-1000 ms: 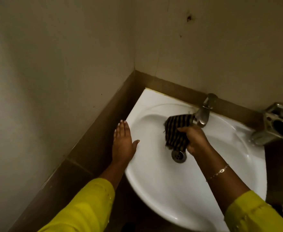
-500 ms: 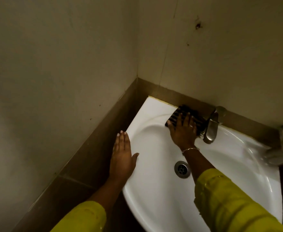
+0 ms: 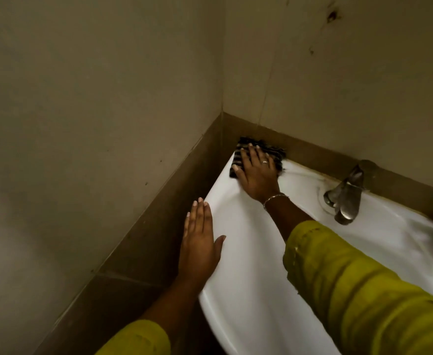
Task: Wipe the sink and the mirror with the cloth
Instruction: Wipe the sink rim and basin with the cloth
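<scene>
Head view: right hand (image 3: 257,176) (fingers straight) presses cloth (image 3: 237,157) onto sink (image 3: 248,252).

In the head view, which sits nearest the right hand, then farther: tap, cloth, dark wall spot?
1. cloth, pressed under the right hand in the corner of the sink.
2. tap, to its right on the rim.
3. dark wall spot, high up.

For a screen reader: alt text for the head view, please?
A right hand presses a striped cloth onto the sink's far corner. The left hand lies flat on the near rim; a metal tap stands at right.
</scene>
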Tool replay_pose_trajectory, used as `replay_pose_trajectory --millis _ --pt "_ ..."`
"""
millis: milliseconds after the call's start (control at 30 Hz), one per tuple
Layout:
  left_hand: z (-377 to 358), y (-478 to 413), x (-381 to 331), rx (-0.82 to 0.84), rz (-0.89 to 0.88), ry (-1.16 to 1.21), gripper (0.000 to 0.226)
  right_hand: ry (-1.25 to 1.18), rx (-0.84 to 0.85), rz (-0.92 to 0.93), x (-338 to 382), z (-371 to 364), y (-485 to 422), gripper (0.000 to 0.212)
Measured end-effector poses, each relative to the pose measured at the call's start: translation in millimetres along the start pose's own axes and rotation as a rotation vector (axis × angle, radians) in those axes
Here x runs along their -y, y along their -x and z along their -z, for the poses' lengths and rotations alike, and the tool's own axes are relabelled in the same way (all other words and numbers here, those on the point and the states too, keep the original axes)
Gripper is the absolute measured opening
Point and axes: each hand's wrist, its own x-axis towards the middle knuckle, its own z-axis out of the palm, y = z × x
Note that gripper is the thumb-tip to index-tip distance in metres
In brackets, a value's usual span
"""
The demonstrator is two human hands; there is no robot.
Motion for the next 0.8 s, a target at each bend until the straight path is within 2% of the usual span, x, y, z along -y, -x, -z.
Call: replay_pose_trajectory --millis 200,300,533,700,800 --pt "-1.9 -0.3 1.3 0.004 0.016 -0.046 0.082 -0.008 0.028 0.208 20.8 -4.0 -25.0 0.085" --pt "-2.4 0.0 2.1 -0.022 0.045 -0.074 0.074 0.002 0.054 0.26 29.0 -6.3 -15.8 0.074" --pt "2.0 -0.6 1.1 -0.055 0.046 0.035 0.094 -0.112 0.022 0.429 52.5 -20.2 34.2 0.064" --pt "2.6 -0.7 1.6 -0.029 0.059 0.017 0.097 -0.108 0.047 0.466 50.1 -19.5 37.4 0.065" --pt "3.3 0.0 2.5 -0.032 0.053 0.023 0.099 -0.039 0.069 0.353 42.7 -13.5 21.1 0.062"
